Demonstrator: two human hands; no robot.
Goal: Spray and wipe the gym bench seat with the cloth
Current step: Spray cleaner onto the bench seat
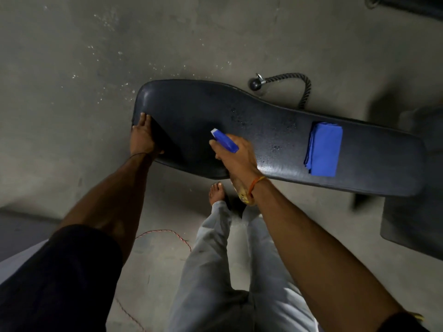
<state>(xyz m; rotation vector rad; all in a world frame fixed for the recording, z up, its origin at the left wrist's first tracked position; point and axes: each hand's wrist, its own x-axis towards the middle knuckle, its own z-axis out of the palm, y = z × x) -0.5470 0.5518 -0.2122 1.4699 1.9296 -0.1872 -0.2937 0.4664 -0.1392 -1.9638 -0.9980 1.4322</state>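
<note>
The black padded gym bench seat (271,130) lies across the middle of the view, dotted with wet droplets near its centre. A folded blue cloth (324,149) rests on its right part. My right hand (239,154) grips a spray bottle with a blue head (225,140), nozzle aimed at the seat's left half; the bottle's yellowish body (243,192) shows below my wrist. My left hand (142,137) lies flat on the seat's left edge, fingers together, holding nothing.
A black rope cable attachment (300,89) lies on the concrete floor behind the bench. A thin red cord (167,233) runs over the floor near my legs and bare foot (217,192). A dark mat (412,224) sits at the right.
</note>
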